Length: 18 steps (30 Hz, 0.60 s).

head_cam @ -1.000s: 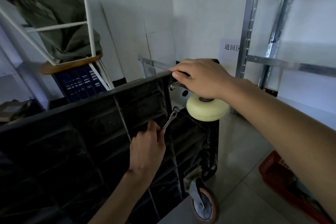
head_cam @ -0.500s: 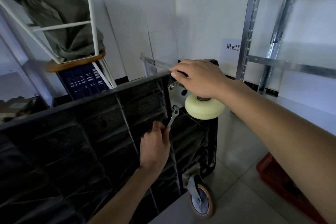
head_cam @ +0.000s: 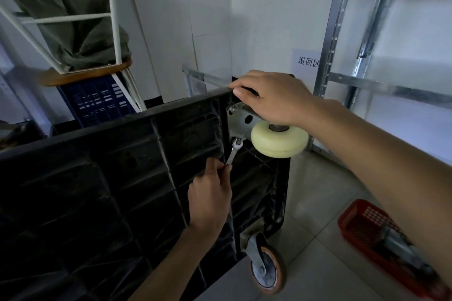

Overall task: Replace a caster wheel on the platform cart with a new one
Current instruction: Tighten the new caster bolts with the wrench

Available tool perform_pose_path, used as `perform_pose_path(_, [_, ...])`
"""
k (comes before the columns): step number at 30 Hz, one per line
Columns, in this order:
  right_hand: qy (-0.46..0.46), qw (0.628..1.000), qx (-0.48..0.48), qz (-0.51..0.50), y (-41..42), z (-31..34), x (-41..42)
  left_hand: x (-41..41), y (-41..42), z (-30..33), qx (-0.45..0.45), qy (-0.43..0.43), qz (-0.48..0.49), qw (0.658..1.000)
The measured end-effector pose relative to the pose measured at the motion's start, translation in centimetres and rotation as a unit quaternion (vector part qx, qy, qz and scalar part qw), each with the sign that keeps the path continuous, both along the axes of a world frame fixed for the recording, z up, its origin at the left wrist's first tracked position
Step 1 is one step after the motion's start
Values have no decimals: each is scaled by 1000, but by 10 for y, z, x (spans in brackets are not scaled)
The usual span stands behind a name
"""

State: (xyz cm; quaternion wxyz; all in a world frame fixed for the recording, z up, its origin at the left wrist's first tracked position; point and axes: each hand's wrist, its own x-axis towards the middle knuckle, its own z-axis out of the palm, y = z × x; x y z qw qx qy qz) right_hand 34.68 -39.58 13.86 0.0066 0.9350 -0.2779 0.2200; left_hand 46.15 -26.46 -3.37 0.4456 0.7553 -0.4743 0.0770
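The black platform cart (head_cam: 102,178) stands on its side with its ribbed underside facing me. A cream caster wheel (head_cam: 279,139) with a metal mounting plate (head_cam: 241,121) sits at the cart's upper right corner. My right hand (head_cam: 274,96) grips the top of that caster's bracket at the cart's edge. My left hand (head_cam: 211,194) holds a small silver wrench (head_cam: 234,150), whose head sits on a bolt at the plate's lower left corner. An older caster (head_cam: 266,269) with an orange-rimmed wheel hangs at the cart's lower right corner.
A red plastic basket (head_cam: 364,225) with metal parts lies on the tiled floor at the right. A metal shelving rack (head_cam: 342,39) stands behind the cart on the right. At the left are an upturned stool (head_cam: 85,73) with cloth and a blue crate (head_cam: 97,100).
My left hand and the wrench handle have swung slightly to the right and down around the bolt. My right hand stays on the caster bracket.
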Motion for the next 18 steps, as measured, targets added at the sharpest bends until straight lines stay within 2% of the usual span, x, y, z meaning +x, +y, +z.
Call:
perform_pose_path(4, [0,1000,5,-5,2,-1,1,9,10,19,36,-62,-4,997])
perform_pose_path(9, [-1,1000,8,-18,6,-1,0,14,18,64,152,-161,3,975])
perform_pose_path(15, [5,1000,9,-14,6,1,1,28,11,104,234,-148,-54,959])
perform_pose_path(18, [5,1000,13,-15,6,0,1,37,11,104,221,-122,-74,965])
